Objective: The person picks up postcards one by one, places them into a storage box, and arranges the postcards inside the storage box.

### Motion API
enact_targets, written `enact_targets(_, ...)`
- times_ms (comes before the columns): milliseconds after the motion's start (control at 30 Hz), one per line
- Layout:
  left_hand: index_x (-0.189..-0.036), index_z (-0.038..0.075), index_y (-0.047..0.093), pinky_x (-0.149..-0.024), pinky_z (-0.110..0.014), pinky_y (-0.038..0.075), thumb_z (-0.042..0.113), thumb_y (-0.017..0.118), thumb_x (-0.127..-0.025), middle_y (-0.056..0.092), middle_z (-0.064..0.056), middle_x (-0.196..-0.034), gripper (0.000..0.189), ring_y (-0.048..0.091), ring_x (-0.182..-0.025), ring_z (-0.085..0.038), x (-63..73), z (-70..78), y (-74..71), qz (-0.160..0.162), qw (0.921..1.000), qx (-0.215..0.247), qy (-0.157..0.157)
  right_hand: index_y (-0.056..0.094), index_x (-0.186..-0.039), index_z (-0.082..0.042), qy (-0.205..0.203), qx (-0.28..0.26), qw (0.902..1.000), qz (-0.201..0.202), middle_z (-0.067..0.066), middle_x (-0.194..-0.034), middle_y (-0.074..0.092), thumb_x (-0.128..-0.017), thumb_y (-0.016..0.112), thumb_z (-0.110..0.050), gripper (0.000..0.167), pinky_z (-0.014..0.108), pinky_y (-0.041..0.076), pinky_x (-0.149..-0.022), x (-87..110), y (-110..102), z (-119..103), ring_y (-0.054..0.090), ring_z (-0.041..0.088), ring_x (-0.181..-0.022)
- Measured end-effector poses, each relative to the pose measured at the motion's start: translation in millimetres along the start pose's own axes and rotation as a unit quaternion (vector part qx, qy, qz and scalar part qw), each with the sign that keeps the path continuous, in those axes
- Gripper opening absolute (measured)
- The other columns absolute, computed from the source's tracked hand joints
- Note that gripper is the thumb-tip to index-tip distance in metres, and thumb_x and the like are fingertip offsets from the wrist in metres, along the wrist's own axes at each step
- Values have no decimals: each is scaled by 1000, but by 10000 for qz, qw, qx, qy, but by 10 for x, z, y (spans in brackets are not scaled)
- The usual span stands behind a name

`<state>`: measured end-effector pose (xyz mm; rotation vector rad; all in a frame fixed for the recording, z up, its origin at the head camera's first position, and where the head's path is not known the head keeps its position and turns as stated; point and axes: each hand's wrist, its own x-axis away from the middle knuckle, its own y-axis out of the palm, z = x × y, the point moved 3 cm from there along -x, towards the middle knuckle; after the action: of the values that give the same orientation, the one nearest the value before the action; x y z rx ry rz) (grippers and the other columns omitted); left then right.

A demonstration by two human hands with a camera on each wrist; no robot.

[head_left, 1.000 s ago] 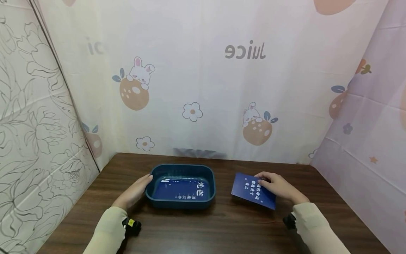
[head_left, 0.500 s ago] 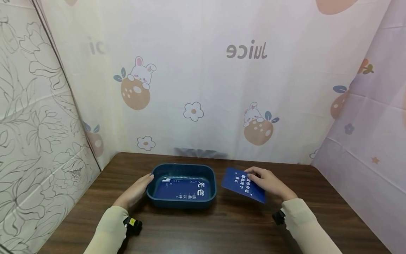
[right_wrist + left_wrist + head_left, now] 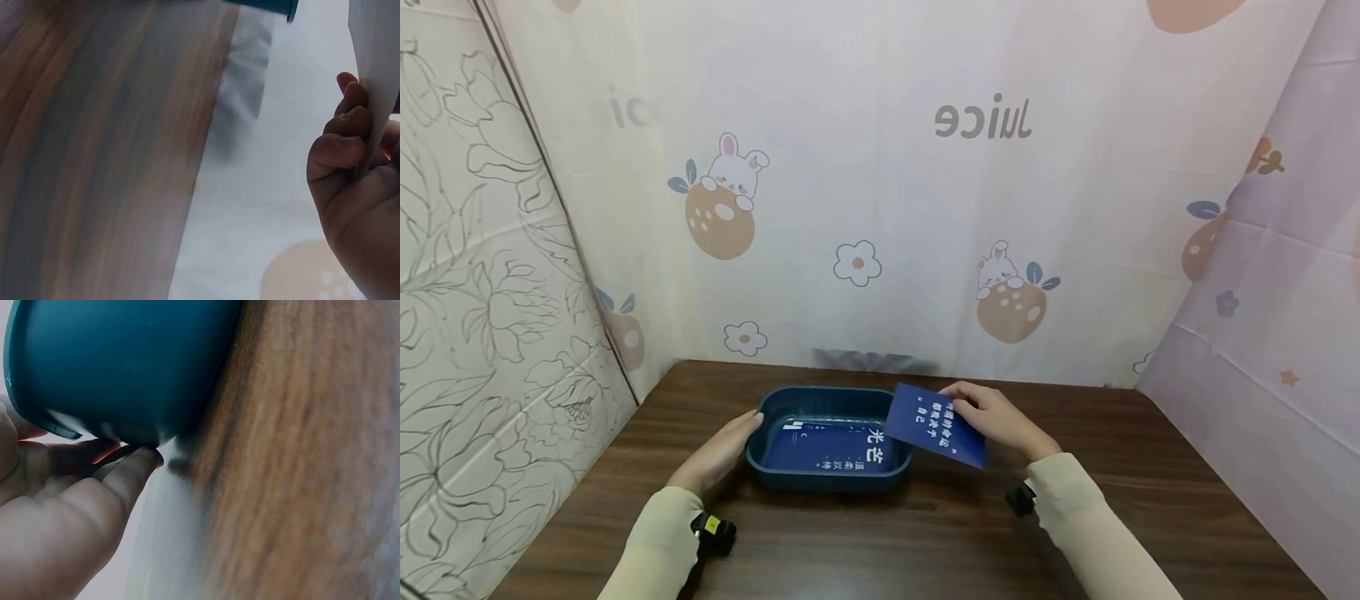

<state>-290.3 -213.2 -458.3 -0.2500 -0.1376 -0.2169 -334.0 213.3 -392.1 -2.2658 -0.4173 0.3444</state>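
A dark teal rectangular tub point(image 3: 827, 482) stands on the table, with a blue card point(image 3: 820, 450) bearing white characters lying flat inside. My left hand point(image 3: 724, 450) rests against the tub's left end; in the left wrist view its fingers point(image 3: 128, 475) touch the outer wall point(image 3: 125, 369) below the rim. My right hand point(image 3: 1000, 417) pinches a second blue card point(image 3: 934, 425) at its right edge, fingers beneath and thumb on top. That card is tilted and overlaps the tub's right rim from above. The right wrist view shows its pale underside point(image 3: 378, 56) against the curled fingers.
The dark wood-grain table point(image 3: 880, 542) extends in front of and beside the tub. A printed cloth point(image 3: 880, 317) hangs behind the table, with more cloth at both sides. A small black device point(image 3: 715, 533) is strapped at the left wrist, another point(image 3: 1021, 498) at the right.
My right hand has moved left with the card, from the table's right part to over the tub's right rim. The left hand and the tub have stayed in place.
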Motion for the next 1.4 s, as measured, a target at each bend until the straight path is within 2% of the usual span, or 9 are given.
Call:
enact_targets(200, -156, -8, 7, -116, -59, 13, 41, 34, -110, 7, -29, -162, 73, 5, -149, -45, 8, 14, -2, -22, 10000, 10, 28, 65, -129, -24, -145, -97, 9997, -170, 5, -125, 62, -105, 45, -21, 31, 40, 49, -83, -135, 103, -250, 58, 23, -98)
enact_targets(367, -156, -9, 7, -116, -59, 14, 40, 34, -110, 7, -30, -162, 72, 6, -149, -45, 15, 14, 4, -57, 10000, 13, 31, 65, -128, -24, -360, -192, 9984, -382, 3, -126, 61, -106, 43, -20, 32, 43, 51, -88, -234, 184, -460, 57, 24, -104)
enact_targets(533, -156, -9, 7, -116, -59, 14, 39, 34, -110, 7, -30, -162, 72, 5, -149, -45, 20, 4, 1, -55, 10000, -2, 47, 65, -127, -24, -533, -28, 9964, -657, 0, -126, 61, -106, 42, -20, 31, 46, 51, -93, -350, 276, -675, 57, 21, -106)
enact_targets(700, -156, -10, 6, -116, -59, 12, 40, 34, -110, 5, -30, -162, 73, 4, -149, -45, 22, -1, -7, -33, 10000, -23, 40, 64, -127, -24, -582, 94, 9930, -1023, -2, -120, 62, -105, 43, -19, 30, 41, 53, -89, -486, 362, -853, 58, 19, -103)
enact_targets(833, -156, -9, 5, -116, -58, 11, 40, 34, -110, 4, -30, -163, 74, 3, -149, -45, 26, 0, -5, -39, 10000, -32, 26, 63, -128, -25, -589, 186, 9899, -1277, -4, -117, 63, -106, 41, -21, 31, 38, 54, -86, -591, 421, -917, 58, 18, -102)
enact_targets(1033, -156, -9, 6, -116, -59, 12, 42, 35, -109, 5, -30, -162, 75, 3, -149, -45, 33, 2, -9, -35, 10000, -49, 14, 63, -129, -23, -564, 344, 9851, -1589, -3, -121, 63, -106, 41, -22, 32, 41, 53, -91, -704, 515, -957, 58, 17, -106)
enact_targets(1267, -156, -9, 6, -116, -58, 11, 42, 35, -109, 4, -30, -162, 75, 3, -149, -44, 38, -4, -16, -14, 10000, -45, -15, 66, -126, -21, -519, 813, 9769, -1905, 2, -122, 63, -105, 43, -14, 32, 42, 50, -95, -818, 626, -992, 57, 18, -104)
enact_targets(1400, -156, -9, 6, -116, -58, 11, 41, 35, -110, 3, -30, -163, 74, 2, -149, -44, 39, -1, -11, -26, 10000, -24, -10, 67, -124, -22, -492, 1122, 9716, -2026, 0, -119, 63, -104, 45, -11, 32, 37, 49, -90, -867, 680, -998, 56, 17, -99)
